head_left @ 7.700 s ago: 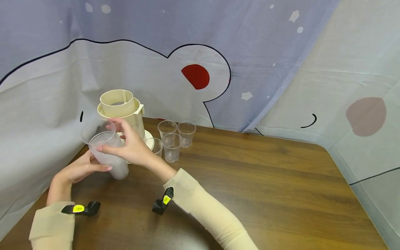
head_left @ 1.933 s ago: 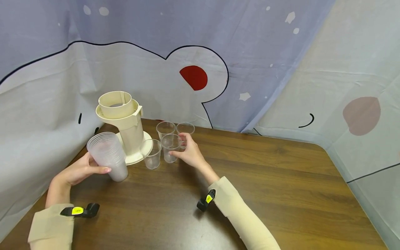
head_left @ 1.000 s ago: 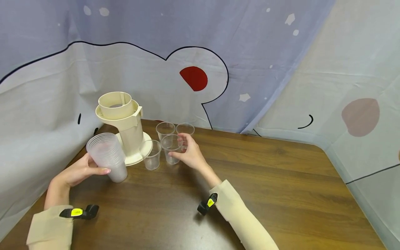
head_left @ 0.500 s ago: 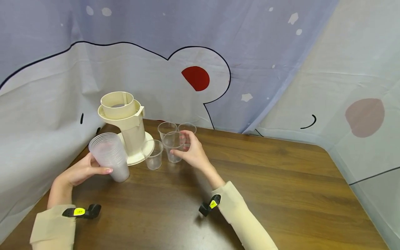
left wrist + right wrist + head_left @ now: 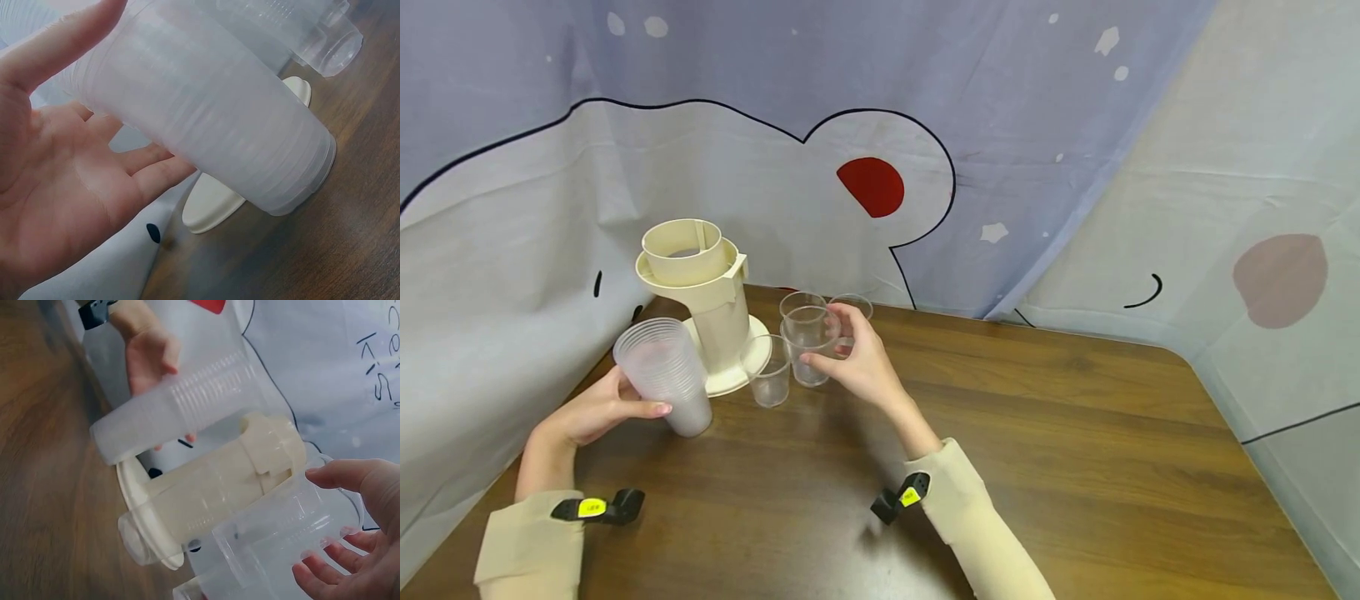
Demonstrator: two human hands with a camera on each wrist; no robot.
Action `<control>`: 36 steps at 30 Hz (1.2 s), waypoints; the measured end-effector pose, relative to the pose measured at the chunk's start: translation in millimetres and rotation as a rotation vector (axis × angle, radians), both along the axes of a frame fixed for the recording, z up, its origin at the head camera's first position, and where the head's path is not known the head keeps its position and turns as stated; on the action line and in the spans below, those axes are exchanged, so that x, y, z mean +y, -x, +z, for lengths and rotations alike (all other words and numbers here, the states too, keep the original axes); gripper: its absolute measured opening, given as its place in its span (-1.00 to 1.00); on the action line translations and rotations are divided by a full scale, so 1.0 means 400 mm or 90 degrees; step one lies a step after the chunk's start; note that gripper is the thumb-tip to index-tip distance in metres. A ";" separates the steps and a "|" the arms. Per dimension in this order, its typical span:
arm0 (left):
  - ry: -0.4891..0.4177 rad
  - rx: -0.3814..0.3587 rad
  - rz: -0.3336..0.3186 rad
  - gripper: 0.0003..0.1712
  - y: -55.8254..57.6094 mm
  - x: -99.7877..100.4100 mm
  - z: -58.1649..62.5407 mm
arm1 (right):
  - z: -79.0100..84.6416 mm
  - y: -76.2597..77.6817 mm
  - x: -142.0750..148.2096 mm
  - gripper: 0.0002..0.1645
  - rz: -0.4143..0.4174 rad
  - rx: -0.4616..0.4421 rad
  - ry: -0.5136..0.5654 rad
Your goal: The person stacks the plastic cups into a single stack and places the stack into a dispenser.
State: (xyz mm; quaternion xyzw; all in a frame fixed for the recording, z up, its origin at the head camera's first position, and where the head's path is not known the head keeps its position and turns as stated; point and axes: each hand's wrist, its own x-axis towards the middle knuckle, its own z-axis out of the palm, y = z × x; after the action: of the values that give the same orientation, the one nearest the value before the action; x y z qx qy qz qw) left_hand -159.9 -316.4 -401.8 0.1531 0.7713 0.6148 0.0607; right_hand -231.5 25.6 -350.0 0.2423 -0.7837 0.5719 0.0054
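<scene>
Head: cups (image 5: 805, 342) near far table edge (image 5: 1037, 332)

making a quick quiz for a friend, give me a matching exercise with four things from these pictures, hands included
Things:
1. cup stack
2. right hand
3. stand
4. table

Descriptions:
a. cream-coloured, with a round base
b. held in the left hand
c. brown with wood grain
d. gripping a clear cup

Pairs: 1-b, 2-d, 3-a, 4-c
</scene>
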 end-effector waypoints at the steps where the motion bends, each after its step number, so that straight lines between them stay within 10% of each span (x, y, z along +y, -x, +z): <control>1: -0.003 0.001 -0.002 -0.20 0.000 0.000 0.000 | 0.003 -0.002 -0.002 -0.11 0.002 0.002 0.003; 36: 0.100 0.029 0.047 -0.15 -0.014 0.012 0.019 | 0.125 -0.035 -0.090 -0.14 0.044 0.091 0.027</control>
State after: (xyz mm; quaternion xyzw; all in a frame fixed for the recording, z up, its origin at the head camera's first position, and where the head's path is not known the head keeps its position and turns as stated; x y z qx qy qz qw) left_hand -154.3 -311.7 -394.3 0.1335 0.8232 0.5508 0.0322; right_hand -217.3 -10.2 -299.8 0.3093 -0.7603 0.5693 0.0467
